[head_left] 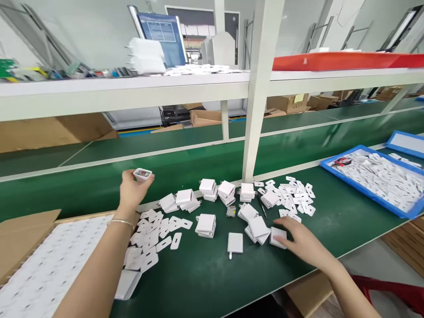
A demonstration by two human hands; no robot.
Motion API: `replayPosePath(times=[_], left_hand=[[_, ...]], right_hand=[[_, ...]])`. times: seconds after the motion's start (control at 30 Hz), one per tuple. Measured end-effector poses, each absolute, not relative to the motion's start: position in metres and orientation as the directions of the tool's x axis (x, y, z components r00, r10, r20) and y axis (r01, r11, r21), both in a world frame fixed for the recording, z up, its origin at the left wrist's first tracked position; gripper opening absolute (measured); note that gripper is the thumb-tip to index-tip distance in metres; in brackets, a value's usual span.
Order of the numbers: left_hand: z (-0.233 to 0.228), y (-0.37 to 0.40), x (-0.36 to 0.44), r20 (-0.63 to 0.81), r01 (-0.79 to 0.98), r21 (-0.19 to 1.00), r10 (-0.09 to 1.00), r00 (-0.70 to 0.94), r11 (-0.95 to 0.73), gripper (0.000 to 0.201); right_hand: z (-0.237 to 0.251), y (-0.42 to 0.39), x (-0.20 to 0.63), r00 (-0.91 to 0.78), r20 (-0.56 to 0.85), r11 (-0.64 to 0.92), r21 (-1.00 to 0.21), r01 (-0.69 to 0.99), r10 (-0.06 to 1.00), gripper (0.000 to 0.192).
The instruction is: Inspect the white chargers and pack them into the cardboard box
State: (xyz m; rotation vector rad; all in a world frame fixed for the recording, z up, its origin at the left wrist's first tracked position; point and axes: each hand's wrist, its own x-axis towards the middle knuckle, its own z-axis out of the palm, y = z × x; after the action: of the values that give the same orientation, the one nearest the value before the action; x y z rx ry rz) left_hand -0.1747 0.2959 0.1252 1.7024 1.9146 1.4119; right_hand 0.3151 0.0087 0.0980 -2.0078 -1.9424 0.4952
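Observation:
My left hand (135, 189) is raised above the bench's left part. It grips a white charger housing (143, 173), its open end showing parts inside. Over at the right, my right hand (300, 238) has its fingers apart at a white charger block (277, 237); whether thumb and block touch is hard to tell. Beside that block lies a pile of white charger blocks (258, 227). A single charger block (235, 243) with a small white tab lies nearer the front. Small stacks of charger blocks (206, 224) stand behind and to the left, some with prongs showing.
Loose white cover plates (149, 236) lie at left, and more plates (294, 196) at right. A blue-rimmed tray (364, 181) holds many plates. At far left is a carton of white pieces (49, 260). A shelf post (256, 101) rises behind the stacks.

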Motion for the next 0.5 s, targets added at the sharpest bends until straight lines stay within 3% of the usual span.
replayPosePath(times=[0.07,0.13,0.23,0.37,0.5], left_hand=[[0.134,0.265,-0.157,0.445,0.551,0.809,0.825,-0.349,-0.203,0.051],[0.143,0.226,-0.134,0.532,0.460,0.805,0.800,-0.279,-0.374,0.055],[0.155,0.161,-0.097,0.693,0.419,0.679,0.714,-0.097,-0.602,0.052],[0.167,0.096,-0.067,0.774,0.523,0.486,0.623,0.114,-0.700,0.044],[0.168,0.065,-0.063,0.757,0.495,0.495,0.634,0.156,-0.714,0.047]], right_hand=[[0.090,0.024,0.325,0.174,0.007,-0.159,-0.365,0.917,0.985,0.040],[0.080,0.038,0.332,0.323,0.074,-0.305,-0.181,0.935,0.944,0.039],[0.066,0.052,0.335,0.371,0.132,-0.373,-0.010,0.928,0.919,0.036],[0.056,0.059,0.336,0.343,0.168,-0.347,-0.007,0.938,0.924,0.034],[0.065,0.060,0.332,0.366,0.241,-0.344,-0.129,0.930,0.899,0.037]])
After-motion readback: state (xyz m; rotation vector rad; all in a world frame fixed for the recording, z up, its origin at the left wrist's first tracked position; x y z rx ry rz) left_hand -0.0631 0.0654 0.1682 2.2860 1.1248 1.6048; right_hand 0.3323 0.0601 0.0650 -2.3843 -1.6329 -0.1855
